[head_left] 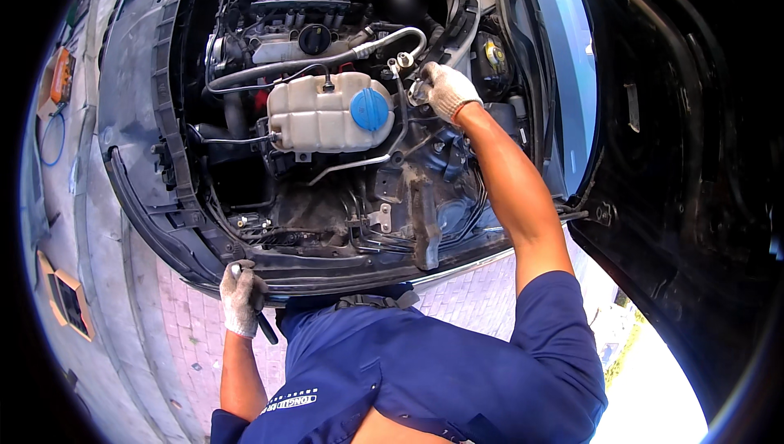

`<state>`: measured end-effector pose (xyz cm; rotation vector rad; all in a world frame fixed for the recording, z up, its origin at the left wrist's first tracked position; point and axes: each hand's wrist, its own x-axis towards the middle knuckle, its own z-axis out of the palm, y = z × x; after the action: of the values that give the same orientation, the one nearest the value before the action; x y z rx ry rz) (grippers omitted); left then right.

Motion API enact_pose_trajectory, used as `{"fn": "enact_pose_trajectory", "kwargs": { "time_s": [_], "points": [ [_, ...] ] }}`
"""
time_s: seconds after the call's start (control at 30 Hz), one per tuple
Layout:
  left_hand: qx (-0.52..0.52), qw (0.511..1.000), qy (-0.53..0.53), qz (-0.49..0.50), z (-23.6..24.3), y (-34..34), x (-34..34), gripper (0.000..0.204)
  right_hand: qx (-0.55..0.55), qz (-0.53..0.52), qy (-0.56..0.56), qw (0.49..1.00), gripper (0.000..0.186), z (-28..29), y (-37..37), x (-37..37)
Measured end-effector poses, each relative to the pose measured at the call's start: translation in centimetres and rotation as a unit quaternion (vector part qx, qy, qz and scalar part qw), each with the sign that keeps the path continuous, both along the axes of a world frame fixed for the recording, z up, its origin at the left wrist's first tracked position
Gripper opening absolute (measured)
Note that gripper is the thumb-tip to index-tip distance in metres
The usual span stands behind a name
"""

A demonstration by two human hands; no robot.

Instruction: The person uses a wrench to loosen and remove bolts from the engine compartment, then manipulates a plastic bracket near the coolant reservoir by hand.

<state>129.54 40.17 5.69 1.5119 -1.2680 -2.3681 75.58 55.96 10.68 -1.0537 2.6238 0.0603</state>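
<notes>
My left hand, in a pale knitted glove, is at the front edge of the engine bay. It is closed around a hand tool with a black handle; its exact kind does not show. My right hand, gloved too, reaches deep into the bay, its fingers bent and closed at a small metal part beside a metal pipe. What its fingertips grip is partly hidden. Just left of this hand sits a beige coolant expansion tank with a blue cap.
Behind the tank is the engine with a black oil cap. A yellow-capped reservoir stands right of my right hand. The raised black hood fills the right side. A cardboard box and an orange item lie at left.
</notes>
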Motion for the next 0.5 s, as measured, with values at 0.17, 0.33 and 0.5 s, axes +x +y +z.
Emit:
{"fn": "enact_pose_trajectory", "kwargs": {
  "time_s": [0.17, 0.33, 0.5],
  "points": [
    [-0.001, 1.0, -0.003, -0.004, -0.2, 0.0, 0.1, 0.027, 0.104, -0.112, 0.015, 0.988, 0.053, 0.9, -0.9, 0.8],
    [-0.002, 1.0, -0.014, -0.007, 0.0, 0.0, 0.0, 0.028, 0.058, -0.06, -0.006, 0.997, 0.053, 0.7, 0.0, 0.4],
    [0.003, 1.0, -0.013, -0.008, 0.0, 0.0, 0.0, 0.029, 0.114, -0.113, 0.008, 0.987, 0.047, 2.2, -1.8, 1.4]
  ]
}}
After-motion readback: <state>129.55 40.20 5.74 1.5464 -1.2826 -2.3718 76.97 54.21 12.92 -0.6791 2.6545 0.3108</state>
